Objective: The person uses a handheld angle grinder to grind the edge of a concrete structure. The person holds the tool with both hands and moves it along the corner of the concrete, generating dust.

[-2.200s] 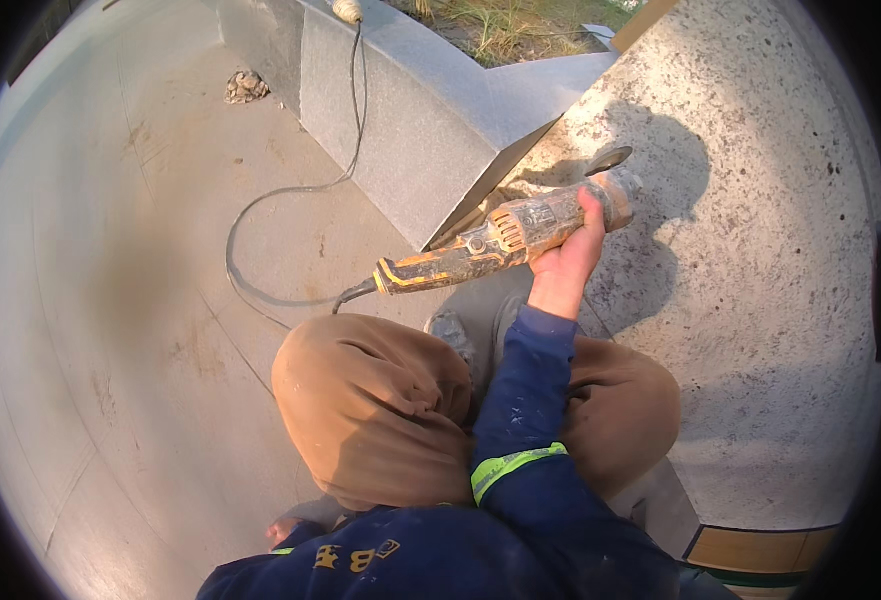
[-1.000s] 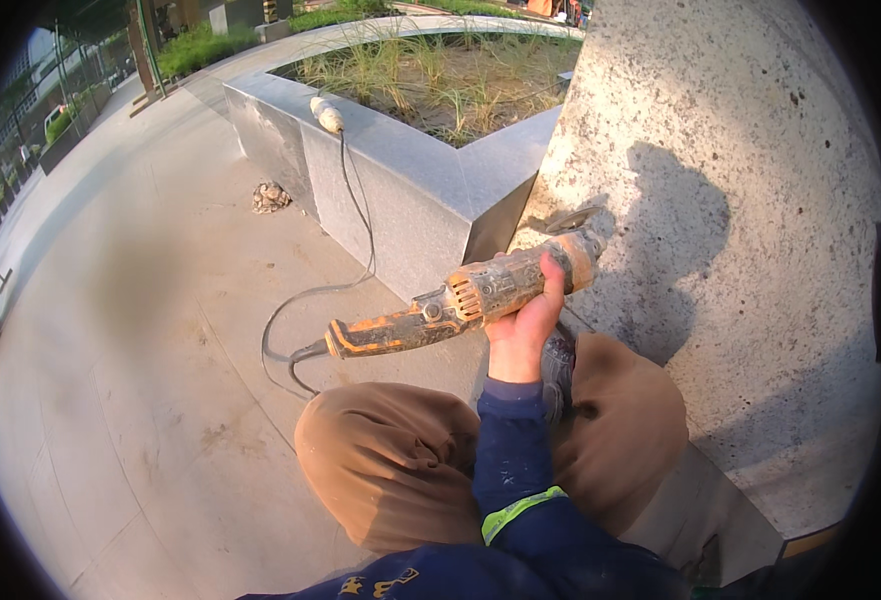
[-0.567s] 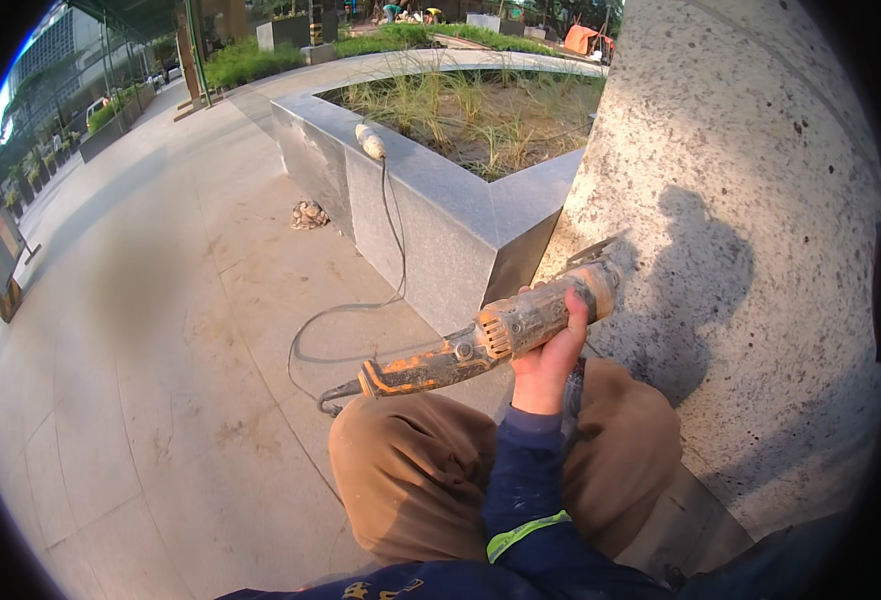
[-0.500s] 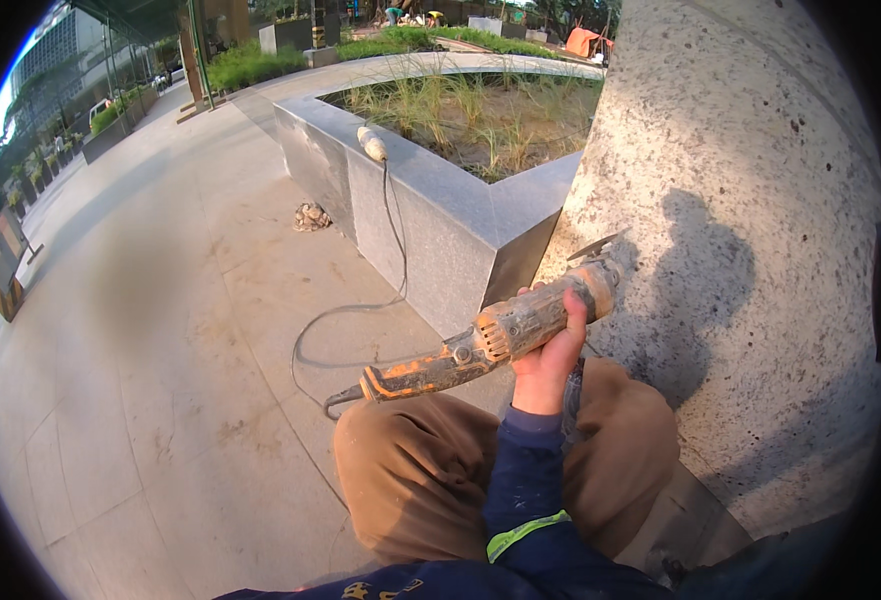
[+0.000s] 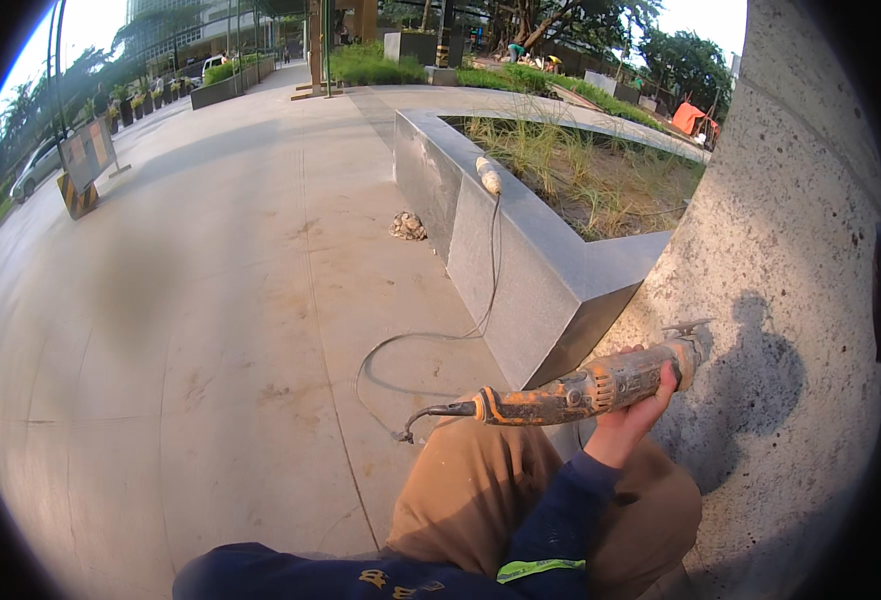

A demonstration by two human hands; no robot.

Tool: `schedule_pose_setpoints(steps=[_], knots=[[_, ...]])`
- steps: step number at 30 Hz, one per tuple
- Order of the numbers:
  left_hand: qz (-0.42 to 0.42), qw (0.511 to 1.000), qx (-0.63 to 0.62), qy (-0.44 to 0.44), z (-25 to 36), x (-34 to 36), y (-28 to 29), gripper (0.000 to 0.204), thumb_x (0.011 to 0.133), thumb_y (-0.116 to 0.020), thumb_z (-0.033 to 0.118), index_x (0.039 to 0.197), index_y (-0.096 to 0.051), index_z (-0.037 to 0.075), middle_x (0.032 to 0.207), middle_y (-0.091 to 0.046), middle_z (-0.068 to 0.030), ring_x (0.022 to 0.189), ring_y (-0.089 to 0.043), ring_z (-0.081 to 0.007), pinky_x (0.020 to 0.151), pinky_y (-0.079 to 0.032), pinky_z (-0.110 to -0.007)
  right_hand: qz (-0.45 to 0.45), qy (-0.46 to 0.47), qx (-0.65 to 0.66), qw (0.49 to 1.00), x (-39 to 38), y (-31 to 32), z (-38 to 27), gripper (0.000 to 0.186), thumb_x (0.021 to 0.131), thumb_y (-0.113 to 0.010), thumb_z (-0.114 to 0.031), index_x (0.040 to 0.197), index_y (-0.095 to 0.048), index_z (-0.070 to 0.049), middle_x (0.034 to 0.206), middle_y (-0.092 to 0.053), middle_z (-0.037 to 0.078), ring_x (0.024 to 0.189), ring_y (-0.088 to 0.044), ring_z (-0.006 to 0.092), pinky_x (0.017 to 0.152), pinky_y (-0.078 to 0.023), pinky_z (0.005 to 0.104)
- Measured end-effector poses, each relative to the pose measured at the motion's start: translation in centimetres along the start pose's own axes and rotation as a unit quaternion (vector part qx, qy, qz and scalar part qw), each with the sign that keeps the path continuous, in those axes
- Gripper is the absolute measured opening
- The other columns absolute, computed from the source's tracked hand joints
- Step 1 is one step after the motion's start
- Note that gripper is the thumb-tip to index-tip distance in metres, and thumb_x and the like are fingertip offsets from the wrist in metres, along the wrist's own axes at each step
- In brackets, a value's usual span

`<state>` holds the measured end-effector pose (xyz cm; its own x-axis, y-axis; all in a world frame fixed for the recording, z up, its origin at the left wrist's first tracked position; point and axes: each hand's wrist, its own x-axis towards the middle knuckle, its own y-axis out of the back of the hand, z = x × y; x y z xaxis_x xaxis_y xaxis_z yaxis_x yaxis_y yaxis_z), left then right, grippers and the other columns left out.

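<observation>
My right hand (image 5: pixel 640 410) is wrapped round the body of a dusty orange-and-grey angle grinder (image 5: pixel 600 388), its thumb lying along the near side. The tool is held nearly level above my bent knees, rear handle to the left. A thin disc (image 5: pixel 687 326), seen almost edge-on, sits on its head close to the speckled stone wall (image 5: pixel 810 230). Whether the disc touches the wall I cannot tell. From the rear handle a grey cord (image 5: pixel 400 338) loops over the paving and climbs to a pale, dusty connector (image 5: pixel 488 176) on the planter ledge. My left hand is out of view.
A grey stone planter (image 5: pixel 520 280) with grasses (image 5: pixel 560 150) stands ahead, its corner near the wall. A crumpled lump (image 5: pixel 407 226) lies on the paving (image 5: pixel 230 350) beside it. Farther left are a striped barrier (image 5: pixel 85 165) and a parked car (image 5: pixel 38 170). People work far off.
The view has tilted up and turned left, so the surroundings sit lower and farther right. The grinder has swung from slanting upward to nearly level, still in my right hand.
</observation>
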<state>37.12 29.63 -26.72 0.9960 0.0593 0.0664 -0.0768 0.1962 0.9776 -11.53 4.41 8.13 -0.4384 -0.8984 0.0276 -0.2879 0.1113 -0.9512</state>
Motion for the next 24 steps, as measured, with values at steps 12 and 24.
schedule_pose_setpoints(steps=[12,24], knots=[[0.011,0.992,0.033,0.117,-14.0,0.3,-6.4,0.045,0.093,-0.054,0.034,0.13,-0.049,0.007,0.133,-0.052,-0.0177,0.117,-0.054,-0.0332,0.104,-0.04,-0.048,-0.026,-0.042,-0.087,0.995,3.2,-0.7,-1.8,0.044,0.089,-0.062,-0.04,0.115,-0.053,-0.006,0.099,-0.061,0.012,0.092,-0.064,0.0281,0.078,-0.056,0.0471],[0.003,0.966,0.055,0.254,-11.2,-4.1,-2.9,0.047,0.09,-0.057,0.033,0.128,-0.048,0.007,0.134,-0.048,-0.0188,0.124,-0.048,-0.0359,0.105,-0.038,-0.048,0.071,-0.029,-0.229,0.97,3.1,-3.3,-3.1,0.053,0.088,-0.063,-0.041,0.126,-0.053,-0.006,0.114,-0.06,0.012,0.103,-0.061,0.0272,0.085,-0.053,0.0453]])
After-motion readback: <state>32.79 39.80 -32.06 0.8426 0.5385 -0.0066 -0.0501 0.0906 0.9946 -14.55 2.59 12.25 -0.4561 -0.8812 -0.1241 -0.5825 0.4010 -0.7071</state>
